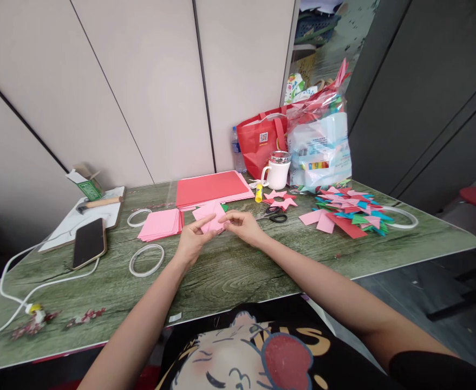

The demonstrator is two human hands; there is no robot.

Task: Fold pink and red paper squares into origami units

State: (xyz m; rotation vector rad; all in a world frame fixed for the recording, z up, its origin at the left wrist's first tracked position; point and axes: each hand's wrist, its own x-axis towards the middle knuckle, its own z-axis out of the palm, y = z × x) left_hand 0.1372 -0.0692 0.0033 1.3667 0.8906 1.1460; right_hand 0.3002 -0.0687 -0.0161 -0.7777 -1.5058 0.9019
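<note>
Between my two hands is a pink sheet of paper (209, 212), raised a little off the table. My left hand (194, 237) grips its lower left side, thumb and fingers closed on it. On the right edge, the fingers of my right hand (241, 225) pinch the same sheet. Bits of green paper (225, 207) show just behind it. Left of my hands lies a stack of pink paper squares (160, 225). Black-handled scissors (277, 218) rest to the right, near a ring of folded pink and red paper (280, 200).
Large red and pink sheets (211, 188) lie at the back, beside a yellow glue stick (259, 193) and white mug (278, 172). Folded paper pieces (351, 206) pile up at right. Tape rolls (147, 260), a phone (89, 244) and a hammer (99, 203) are at left.
</note>
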